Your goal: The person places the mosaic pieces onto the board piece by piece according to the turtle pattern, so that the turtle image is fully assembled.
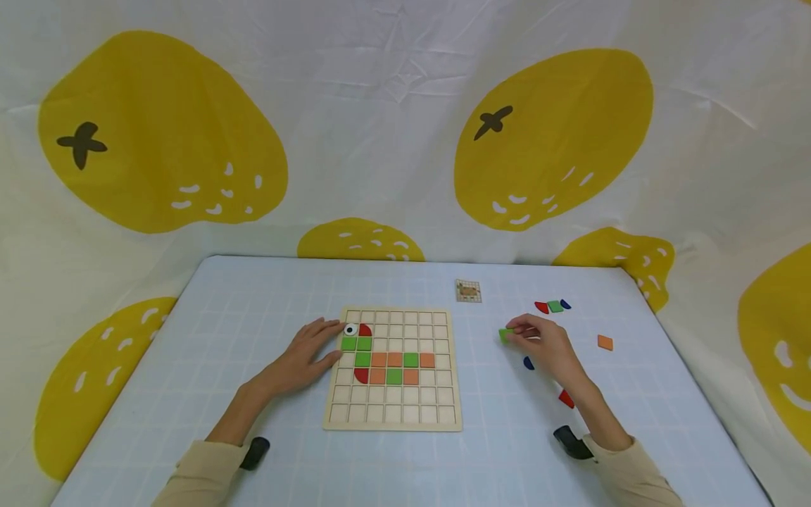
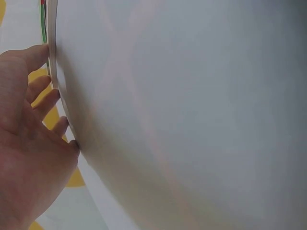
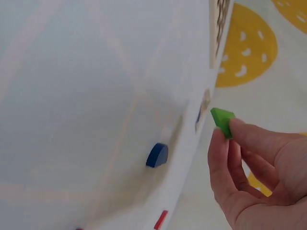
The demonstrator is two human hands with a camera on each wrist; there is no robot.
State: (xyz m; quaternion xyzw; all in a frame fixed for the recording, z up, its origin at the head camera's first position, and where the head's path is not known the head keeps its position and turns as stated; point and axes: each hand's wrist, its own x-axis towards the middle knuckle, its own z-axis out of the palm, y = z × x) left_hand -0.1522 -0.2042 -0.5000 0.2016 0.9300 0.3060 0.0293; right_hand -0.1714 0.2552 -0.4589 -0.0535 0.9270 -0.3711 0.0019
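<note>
Pinched a green tile (image 1: 505,335) between thumb and fingertips of the right hand (image 1: 546,343), with the fingers curled and almost closed on it, to the right of the board (image 1: 394,414) and seemingly just clear of the tabletop (image 1: 507,458). Covered only one side of the tile, perhaps for seeing and turning it easily. Laid the left hand (image 1: 309,352) loosely open along the left edge of the board, touching it but grasping nothing; judged this a way to steady the board against sliding. Saw on the board coloured pieces (image 1: 378,360) and a round eye piece (image 1: 350,329), set one to a cell, probably to make a figure. Found a picture card (image 1: 469,291) beyond the far right corner of the board, perhaps put there to be looked at without crowding the work. Noticed a blue piece (image 1: 529,362) just beside the right hand on its near side, a red piece (image 1: 567,398) nearer still, an orange tile (image 1: 605,342) farther right, and a small group of pieces (image 1: 555,306) at the far right, perhaps spread for easy picking. Could not tell the firmness of either touch.
</note>
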